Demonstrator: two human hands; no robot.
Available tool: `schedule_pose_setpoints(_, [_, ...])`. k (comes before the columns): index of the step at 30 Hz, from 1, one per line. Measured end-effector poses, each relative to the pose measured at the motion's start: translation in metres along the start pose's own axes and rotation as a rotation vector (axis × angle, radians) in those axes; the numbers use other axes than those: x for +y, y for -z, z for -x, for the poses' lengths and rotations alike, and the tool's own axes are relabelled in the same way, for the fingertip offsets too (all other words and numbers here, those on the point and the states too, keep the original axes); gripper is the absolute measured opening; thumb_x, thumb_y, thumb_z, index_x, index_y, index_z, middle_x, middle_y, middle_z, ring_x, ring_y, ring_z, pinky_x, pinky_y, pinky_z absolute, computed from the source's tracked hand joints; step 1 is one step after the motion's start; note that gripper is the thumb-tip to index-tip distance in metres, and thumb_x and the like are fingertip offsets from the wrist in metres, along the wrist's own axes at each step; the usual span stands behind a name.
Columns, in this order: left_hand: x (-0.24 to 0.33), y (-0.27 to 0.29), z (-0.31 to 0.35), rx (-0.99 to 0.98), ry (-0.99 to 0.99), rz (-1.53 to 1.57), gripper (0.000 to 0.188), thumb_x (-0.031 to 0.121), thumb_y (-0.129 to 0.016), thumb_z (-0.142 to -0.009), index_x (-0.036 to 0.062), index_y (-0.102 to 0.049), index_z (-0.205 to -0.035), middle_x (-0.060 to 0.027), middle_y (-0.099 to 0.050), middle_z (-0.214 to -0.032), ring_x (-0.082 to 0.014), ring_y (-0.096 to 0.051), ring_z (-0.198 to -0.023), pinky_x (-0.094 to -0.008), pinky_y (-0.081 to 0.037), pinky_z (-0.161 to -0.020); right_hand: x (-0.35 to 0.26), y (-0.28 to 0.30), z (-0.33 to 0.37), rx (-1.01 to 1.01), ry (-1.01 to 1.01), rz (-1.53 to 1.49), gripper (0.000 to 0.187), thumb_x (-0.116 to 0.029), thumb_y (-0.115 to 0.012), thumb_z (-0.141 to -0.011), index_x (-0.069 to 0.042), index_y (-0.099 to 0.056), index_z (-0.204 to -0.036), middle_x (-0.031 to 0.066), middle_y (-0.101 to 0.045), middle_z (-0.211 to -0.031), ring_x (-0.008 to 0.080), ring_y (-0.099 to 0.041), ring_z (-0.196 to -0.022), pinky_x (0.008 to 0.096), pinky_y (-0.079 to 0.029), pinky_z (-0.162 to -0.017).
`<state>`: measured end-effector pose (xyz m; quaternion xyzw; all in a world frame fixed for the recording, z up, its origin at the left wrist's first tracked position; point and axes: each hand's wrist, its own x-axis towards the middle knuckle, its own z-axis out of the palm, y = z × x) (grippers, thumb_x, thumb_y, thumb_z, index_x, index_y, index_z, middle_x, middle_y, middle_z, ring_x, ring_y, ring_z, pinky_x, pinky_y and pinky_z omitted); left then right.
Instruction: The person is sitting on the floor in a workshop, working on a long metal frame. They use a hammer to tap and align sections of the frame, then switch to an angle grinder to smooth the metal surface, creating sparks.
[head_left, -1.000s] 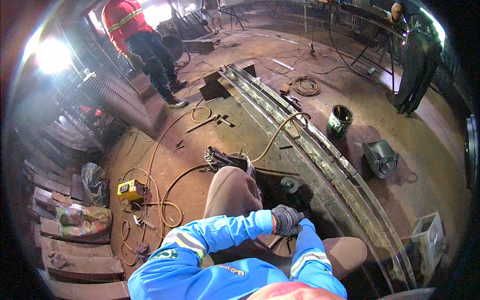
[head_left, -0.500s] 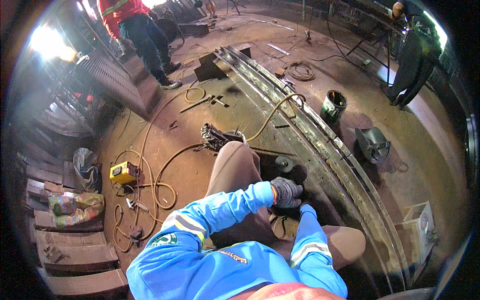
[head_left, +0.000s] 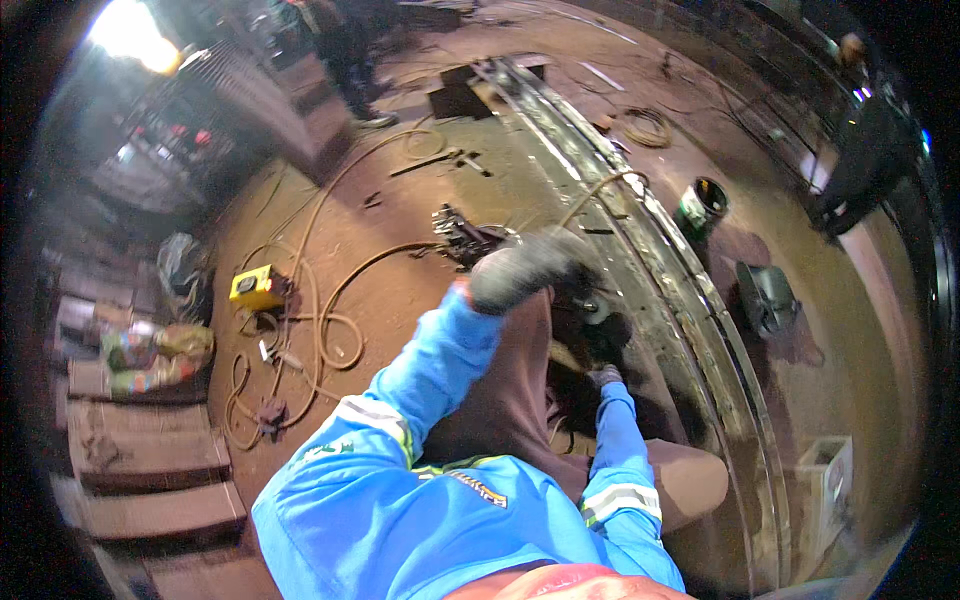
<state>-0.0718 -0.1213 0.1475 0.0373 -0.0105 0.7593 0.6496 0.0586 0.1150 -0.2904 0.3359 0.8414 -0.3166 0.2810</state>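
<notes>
My left hand wears a dark grey glove and is raised over my knee, smeared by motion, so its fingers cannot be made out. Lower and to the right, my gloved right hand is closed at the end of a dark tool that looks like an angle grinder. A round grey disc shows at the tool's far end, partly in shadow. Just right of the tool run long steel beams, side by side on the floor. Beyond my left hand lies a bundle of thin metal rods.
A yellow box and looping tan cable lie left. Right of the beams are an open can, a black welding helmet and a white box. People stand at far left and far right.
My left hand has moved up and leftward, away from my right hand, which has shifted slightly forward. The whole view has swung, so the surroundings sit further right.
</notes>
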Motion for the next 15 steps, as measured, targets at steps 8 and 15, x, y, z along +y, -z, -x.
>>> schedule_pose_setpoints(8, [-0.006,0.059,-0.067,0.418,-0.554,-2.02,0.014,0.012,-0.063,-0.083,0.0027,-0.06,-0.093,-0.0093,-0.061,-0.087,-0.0219,-0.059,-0.079,-0.0335,-0.048,-0.071,-0.014,-0.017,-0.001,-0.125,0.087,0.175,0.054,-0.046,-0.054,-0.078,-0.007,-0.056,-0.116,0.0176,-0.053,-0.121,0.0309,-0.053,-0.109,0.0391,-0.043,-0.092])
schedule_pose_setpoints(15, [0.026,0.109,-0.154,0.435,-0.267,-1.927,0.021,0.012,-0.058,-0.085,-0.0003,-0.056,-0.101,-0.0124,-0.063,-0.085,-0.0197,-0.059,-0.079,-0.0335,-0.048,-0.075,0.0,-0.021,0.014,-0.255,0.011,0.191,0.055,-0.049,-0.038,-0.087,-0.007,-0.054,-0.118,0.0199,-0.055,-0.117,0.0353,-0.057,-0.102,0.0435,-0.045,-0.089])
